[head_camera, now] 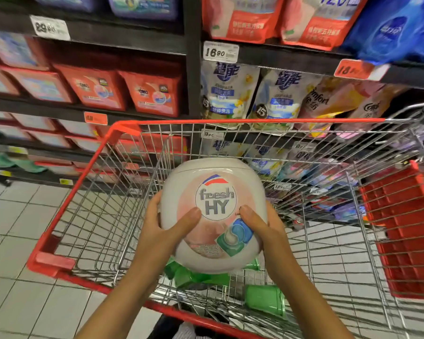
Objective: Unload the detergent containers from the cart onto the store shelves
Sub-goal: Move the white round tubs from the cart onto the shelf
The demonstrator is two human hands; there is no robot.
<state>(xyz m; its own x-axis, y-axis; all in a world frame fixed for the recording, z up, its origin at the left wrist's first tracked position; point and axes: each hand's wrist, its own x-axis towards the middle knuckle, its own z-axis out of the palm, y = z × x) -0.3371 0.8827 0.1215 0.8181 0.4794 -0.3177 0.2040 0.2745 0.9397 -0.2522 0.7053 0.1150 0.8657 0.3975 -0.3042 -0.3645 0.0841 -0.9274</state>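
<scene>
A rounded white detergent tub (213,192) with a pink "fresh HY" label is held above the wire cart (83,182), which has a red rim. My left hand (160,231) grips its left side with the thumb across the label. On the tub's right side sits my right hand (262,228), thumb on the front. Under the tub, green containers (264,299) lie in the cart's near end, partly hidden by the tub and my arms.
Dark store shelves (132,46) stand just beyond the cart, stocked with red detergent boxes (154,94) on the left and refill pouches (230,94) on the right. A red folded seat panel (402,228) fills the cart's right end. Pale tiled floor (12,228) lies to the left.
</scene>
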